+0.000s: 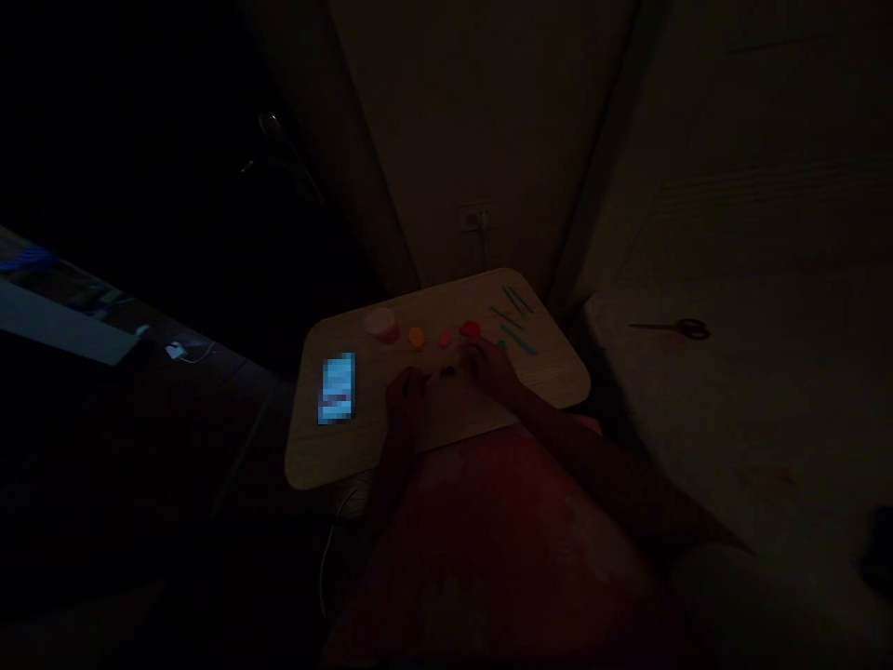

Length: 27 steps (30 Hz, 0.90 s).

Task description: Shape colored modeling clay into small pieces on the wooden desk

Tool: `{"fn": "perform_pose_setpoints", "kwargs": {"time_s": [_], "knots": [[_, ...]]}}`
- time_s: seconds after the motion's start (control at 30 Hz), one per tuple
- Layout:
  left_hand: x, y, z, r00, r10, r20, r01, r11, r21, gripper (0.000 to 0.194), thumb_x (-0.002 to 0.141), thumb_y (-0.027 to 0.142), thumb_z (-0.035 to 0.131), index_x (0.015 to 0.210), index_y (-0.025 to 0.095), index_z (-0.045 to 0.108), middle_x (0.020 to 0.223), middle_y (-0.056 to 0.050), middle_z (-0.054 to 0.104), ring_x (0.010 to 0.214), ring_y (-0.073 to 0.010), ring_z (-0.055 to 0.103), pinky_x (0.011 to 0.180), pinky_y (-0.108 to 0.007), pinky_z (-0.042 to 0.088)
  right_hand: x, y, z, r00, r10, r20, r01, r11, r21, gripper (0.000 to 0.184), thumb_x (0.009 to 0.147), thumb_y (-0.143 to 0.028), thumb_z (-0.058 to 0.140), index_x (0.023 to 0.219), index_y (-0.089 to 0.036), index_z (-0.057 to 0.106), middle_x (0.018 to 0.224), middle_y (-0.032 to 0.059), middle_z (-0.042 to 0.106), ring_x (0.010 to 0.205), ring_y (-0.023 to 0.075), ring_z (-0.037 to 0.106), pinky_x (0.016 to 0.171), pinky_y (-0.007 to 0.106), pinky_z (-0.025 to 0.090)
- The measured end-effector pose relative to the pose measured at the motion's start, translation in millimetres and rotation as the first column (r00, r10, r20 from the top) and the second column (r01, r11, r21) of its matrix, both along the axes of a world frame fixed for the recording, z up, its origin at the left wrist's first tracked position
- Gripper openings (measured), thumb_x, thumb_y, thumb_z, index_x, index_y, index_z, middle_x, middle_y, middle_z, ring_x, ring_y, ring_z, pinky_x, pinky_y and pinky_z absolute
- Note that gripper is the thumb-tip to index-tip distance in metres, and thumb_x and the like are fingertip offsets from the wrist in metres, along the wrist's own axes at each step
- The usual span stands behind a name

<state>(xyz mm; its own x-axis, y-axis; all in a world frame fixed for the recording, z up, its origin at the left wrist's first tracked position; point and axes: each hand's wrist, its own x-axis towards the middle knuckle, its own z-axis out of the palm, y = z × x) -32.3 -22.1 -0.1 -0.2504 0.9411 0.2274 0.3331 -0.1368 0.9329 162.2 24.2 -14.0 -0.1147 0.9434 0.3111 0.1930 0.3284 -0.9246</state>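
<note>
In dim light my left hand (406, 395) rests low over a small wooden-topped table (369, 447), its fingers curled. My right hand (489, 366) is bent over the table further right, fingers drawn together; whatever either hand grips is lost in the dark. Between them lies a small dark piece (447, 370). Just beyond my right fingers sits a red lump (471, 329), with a pink lump (445, 339) and an orange lump (416, 337) in a row to its left. A bit of green (501, 345) shows behind my right hand.
Several thin blue-green strips (520, 340) lie at the table's far right. A pale-lidded tub (380, 324) stands at the back left, and a lit phone (337, 389) lies at the left. Scissors (690, 328) rest on a pale surface to the right. A plugged socket (478, 218) is behind.
</note>
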Motion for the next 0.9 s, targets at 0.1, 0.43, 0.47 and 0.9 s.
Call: {"fn": "perform_pose_setpoints", "kwargs": {"time_s": [0.1,0.43,0.47,0.9], "knots": [[-0.2,0.3,1.3,1.000,-0.002,-0.015,0.002,1.000,0.006,0.037,0.093,0.041,0.056,0.063,0.019,0.054,0.061,0.001,0.051,0.060,-0.0128,0.045,0.057,-0.025,0.036,-0.1,-1.6,2.8,0.998,0.057,-0.003,-0.057,0.998,-0.029,0.039,0.105,-0.038,0.038,0.110,-0.019,0.071,0.079,0.0042,0.075,0.058,0.0165,0.063,0.065,0.029,0.049],[-0.3,0.9,0.7,1.000,-0.010,0.001,0.010,1.000,0.001,0.033,0.092,0.038,0.056,0.065,0.019,0.057,0.064,0.001,0.054,0.062,-0.0130,0.047,0.060,-0.025,0.038,1.6,-2.3,4.1,0.994,0.044,0.098,-0.039,0.998,-0.048,0.015,0.086,-0.032,0.072,0.089,-0.020,0.081,0.083,0.0046,0.079,0.071,0.0174,0.069,0.067,0.026,0.049],[-0.2,0.7,1.0,1.000,-0.009,0.001,0.009,1.000,0.000,0.032,0.092,0.038,0.056,0.066,0.019,0.057,0.064,0.001,0.054,0.063,-0.0130,0.048,0.061,-0.025,0.038,1.5,-2.8,3.9,0.995,0.027,0.092,-0.022,0.998,-0.055,0.015,0.084,-0.033,0.075,0.087,-0.019,0.080,0.080,0.0043,0.078,0.070,0.0170,0.068,0.065,0.026,0.048],[-1.2,1.1,-0.3,1.000,0.002,-0.008,-0.002,1.000,0.004,0.036,0.093,0.043,0.058,0.065,0.020,0.055,0.064,0.001,0.052,0.062,-0.0136,0.047,0.059,-0.026,0.037,2.0,-3.4,6.8,0.997,-0.027,0.075,0.028,0.999,-0.019,0.033,0.099,-0.032,0.051,0.109,-0.017,0.078,0.086,0.0060,0.080,0.069,0.0166,0.070,0.069,0.026,0.052]]}}
